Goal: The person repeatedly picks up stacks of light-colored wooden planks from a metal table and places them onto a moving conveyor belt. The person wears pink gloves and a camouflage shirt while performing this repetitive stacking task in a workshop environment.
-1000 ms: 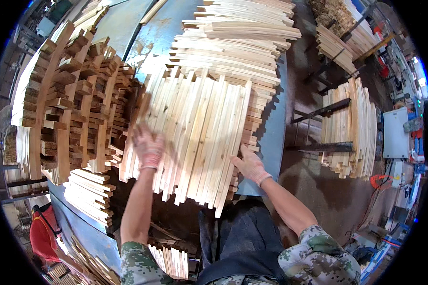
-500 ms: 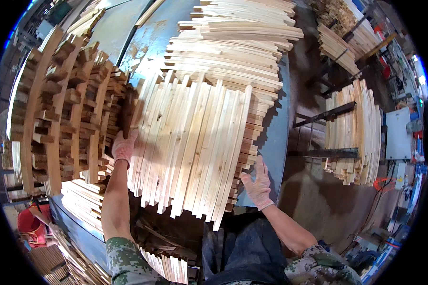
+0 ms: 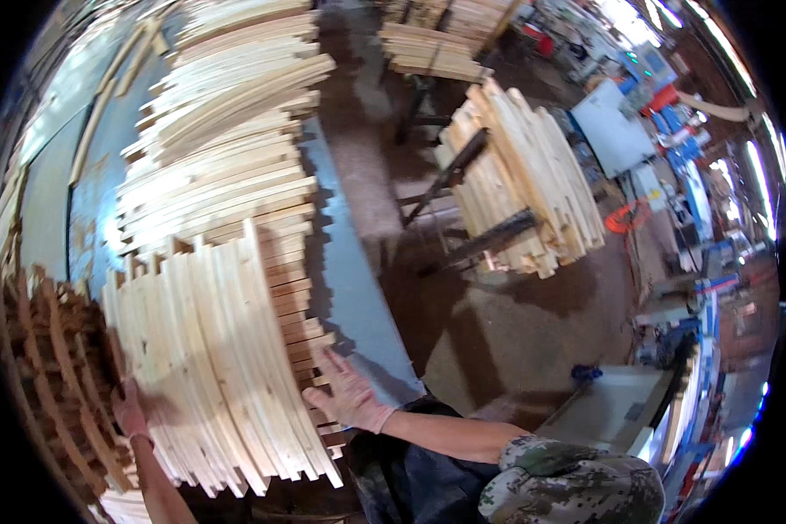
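A layer of pale wooden strips lies side by side, pointing away from me, on top of other strips laid crosswise. At the left side of this layer is my left hand in a pinkish work glove, its thumb up and the other fingers partly hidden. My right hand, gloved too, is open with fingers spread. It rests by the jutting ends of the crosswise strips on the right, near the layer's right edge. Neither hand is wrapped round a strip.
More strips continue in rows along the blue-grey table. A stack of darker slats stands close on my left. Across the floor, a rack with dark metal arms holds boards. An orange coiled hose lies farther right.
My view has swung to the right, so the stack sits farther left and lower in the picture. Both hands stay at the sides of the strip layer.
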`<state>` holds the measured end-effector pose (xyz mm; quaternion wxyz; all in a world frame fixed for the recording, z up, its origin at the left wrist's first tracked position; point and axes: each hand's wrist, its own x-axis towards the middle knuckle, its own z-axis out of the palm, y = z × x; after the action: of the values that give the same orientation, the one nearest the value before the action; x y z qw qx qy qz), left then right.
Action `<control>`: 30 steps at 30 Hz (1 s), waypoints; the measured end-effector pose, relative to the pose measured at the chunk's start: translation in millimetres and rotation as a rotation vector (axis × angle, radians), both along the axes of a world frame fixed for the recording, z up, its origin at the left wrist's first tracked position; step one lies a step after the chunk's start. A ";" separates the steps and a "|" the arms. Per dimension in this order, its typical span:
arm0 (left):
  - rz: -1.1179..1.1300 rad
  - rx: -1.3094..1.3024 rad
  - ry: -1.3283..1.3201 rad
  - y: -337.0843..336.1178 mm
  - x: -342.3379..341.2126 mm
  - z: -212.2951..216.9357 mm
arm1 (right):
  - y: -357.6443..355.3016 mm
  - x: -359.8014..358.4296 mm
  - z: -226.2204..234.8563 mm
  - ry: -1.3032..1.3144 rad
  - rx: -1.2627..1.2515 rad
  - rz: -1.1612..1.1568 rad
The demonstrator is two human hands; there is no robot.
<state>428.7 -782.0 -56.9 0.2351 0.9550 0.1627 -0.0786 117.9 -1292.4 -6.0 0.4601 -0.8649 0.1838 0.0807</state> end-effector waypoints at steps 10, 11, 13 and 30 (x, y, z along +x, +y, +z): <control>-0.054 -0.357 0.109 -32.0 -1.5 47.3 | 23.6 -3.8 -21.8 -0.134 -0.108 -0.008; -0.138 -0.280 0.070 -37.5 0.7 45.6 | 23.6 0.5 -16.8 -0.129 -0.128 -0.009; -0.240 -0.077 -0.021 -38.4 3.8 31.5 | 25.0 0.2 -12.5 -0.109 -0.102 -0.067; -0.468 0.188 0.142 -120.1 -141.7 81.1 | -93.5 -6.6 2.4 0.045 0.865 -0.405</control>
<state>287.0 -902.1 24.2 0.1085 0.9764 -0.0401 -0.1821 111.3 -1385.9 -3.6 0.7802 -0.5388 0.3083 0.0771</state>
